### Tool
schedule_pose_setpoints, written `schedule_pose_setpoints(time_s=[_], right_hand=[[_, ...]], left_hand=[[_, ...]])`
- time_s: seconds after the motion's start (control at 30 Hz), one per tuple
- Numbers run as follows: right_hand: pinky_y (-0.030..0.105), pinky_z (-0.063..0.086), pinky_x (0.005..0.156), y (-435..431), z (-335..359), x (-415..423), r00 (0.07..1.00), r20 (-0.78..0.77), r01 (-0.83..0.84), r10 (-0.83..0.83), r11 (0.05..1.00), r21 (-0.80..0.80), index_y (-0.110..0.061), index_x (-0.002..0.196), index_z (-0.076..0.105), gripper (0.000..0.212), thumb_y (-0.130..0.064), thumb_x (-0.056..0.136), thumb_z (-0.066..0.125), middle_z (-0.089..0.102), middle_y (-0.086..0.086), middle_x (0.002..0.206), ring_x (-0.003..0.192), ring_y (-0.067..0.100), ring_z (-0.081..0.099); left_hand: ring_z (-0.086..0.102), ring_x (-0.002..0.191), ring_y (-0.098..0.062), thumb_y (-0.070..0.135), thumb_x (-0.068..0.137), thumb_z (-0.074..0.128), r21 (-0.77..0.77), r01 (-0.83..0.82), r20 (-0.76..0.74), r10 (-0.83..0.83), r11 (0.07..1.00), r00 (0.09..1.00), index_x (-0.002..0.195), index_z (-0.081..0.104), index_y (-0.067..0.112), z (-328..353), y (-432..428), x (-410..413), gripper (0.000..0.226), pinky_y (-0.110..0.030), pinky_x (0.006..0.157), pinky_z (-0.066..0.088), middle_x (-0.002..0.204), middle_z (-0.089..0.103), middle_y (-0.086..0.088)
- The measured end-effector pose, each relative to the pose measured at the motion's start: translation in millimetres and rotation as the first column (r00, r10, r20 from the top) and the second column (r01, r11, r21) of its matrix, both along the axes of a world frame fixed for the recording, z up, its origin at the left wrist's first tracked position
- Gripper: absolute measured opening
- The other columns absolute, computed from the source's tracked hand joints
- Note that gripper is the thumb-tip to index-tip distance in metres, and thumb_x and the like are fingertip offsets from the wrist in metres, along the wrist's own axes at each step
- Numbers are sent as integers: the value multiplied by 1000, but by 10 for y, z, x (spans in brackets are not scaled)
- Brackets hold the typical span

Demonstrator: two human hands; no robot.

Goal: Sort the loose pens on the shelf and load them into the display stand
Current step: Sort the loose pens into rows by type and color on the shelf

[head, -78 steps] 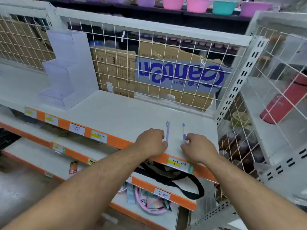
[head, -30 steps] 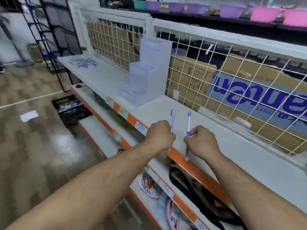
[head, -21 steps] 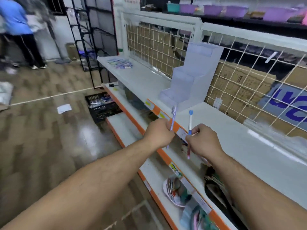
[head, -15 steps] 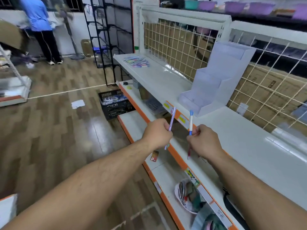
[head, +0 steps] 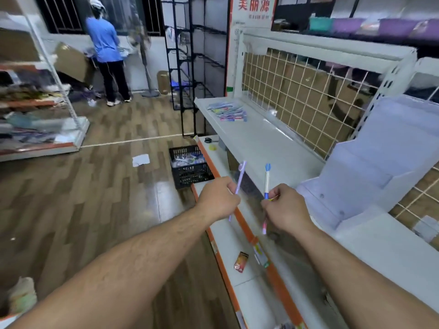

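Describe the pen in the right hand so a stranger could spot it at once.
Find the long white shelf with the wire-grid back and the stepped display stand on it. Near the stand's lowest step, the right hand holds a pen upright. Its barrel is white with a blue finned top and pink lower end, unlike the all-lilac pen in the left hand.

Forearms stretched forward, left hand (head: 219, 198) fisted round lilac pen (head: 240, 177); right hand (head: 286, 207) seemingly pinching blue-capped pen (head: 266, 181)
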State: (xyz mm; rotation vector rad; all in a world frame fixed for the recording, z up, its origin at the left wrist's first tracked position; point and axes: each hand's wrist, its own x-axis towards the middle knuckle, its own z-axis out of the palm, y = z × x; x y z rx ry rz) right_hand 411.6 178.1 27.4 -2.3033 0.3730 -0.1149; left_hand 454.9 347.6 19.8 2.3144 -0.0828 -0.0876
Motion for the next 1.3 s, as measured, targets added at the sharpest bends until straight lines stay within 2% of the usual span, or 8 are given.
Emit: schedule_pose_setpoints(time_s=[0.2,0.43,0.67,0.83,1.0,1.07,1.17,1.3], right_hand=[[24,37,55,74,81,677,999,32,-39,39,999,0,-14,91,60,10,-17,83,65,59,-5,78,69,12,55],[30,46,62,268,-13,1351,999,-12,-44,44,999,10,-17,86,58,7,-17,83,63,66,0,78,74,21,62],[32,54,65,731,31,2270,999,4,50,-50,999,-1,-20,84,58,7,-19,82,64,69,1,74,70,21,67],[29,42,57,1165,96,2863,995,-7,96,-96,995,-26,-21,86,57,8,-20,85,64,69,-1,75,70,13,61],[28,39,57,1477,185,3267,994,-19,108,-108,994,-2,-17,92,55,6,-15,87,59,68,2,58,50,-3,58],[26,39,54,1496,198,3386,993,-30,111,-112,993,-27,-18,93,55,7,-16,88,59,69,2,57,47,-2,59],[21,35,50,1447,242,3646,984,-4,181,-181,983,-37,-16,93,57,7,-16,88,62,68,0,59,46,-3,58],[28,44,57,1292,180,3993,972,-14,234,-235,972,-25,-17,92,58,9,-17,86,64,69,2,61,59,8,63]], left_hand=[[63,74,-18,16,78,65,-11,-57,32,58,998,998,77,64,21,43,80,597,5,-27,64,49,72,64,8],[59,53,-12,17,79,65,-68,-39,12,40,997,999,78,65,22,-67,277,1300,5,-22,52,46,68,65,6],[69,73,-23,14,82,65,-81,70,22,-69,994,997,81,67,19,-114,707,2315,5,-34,63,57,77,70,-2],[66,71,-19,13,82,65,-89,130,14,-129,988,992,78,65,22,-70,1100,3102,9,-33,65,55,74,67,3],[66,70,-17,12,80,66,-82,167,28,-165,983,986,80,68,19,-85,1342,3693,8,-33,65,55,75,67,3],[63,63,-14,12,79,65,-101,182,26,-180,978,983,78,67,20,-97,1349,3845,8,-33,62,54,67,65,5],[65,71,-18,16,81,65,-92,237,23,-236,967,972,77,64,24,-102,1290,4155,9,-32,63,53,72,64,6],[65,76,-18,18,82,64,-73,274,10,-274,959,962,78,63,27,-136,1120,4547,10,-26,60,49,78,64,8]])
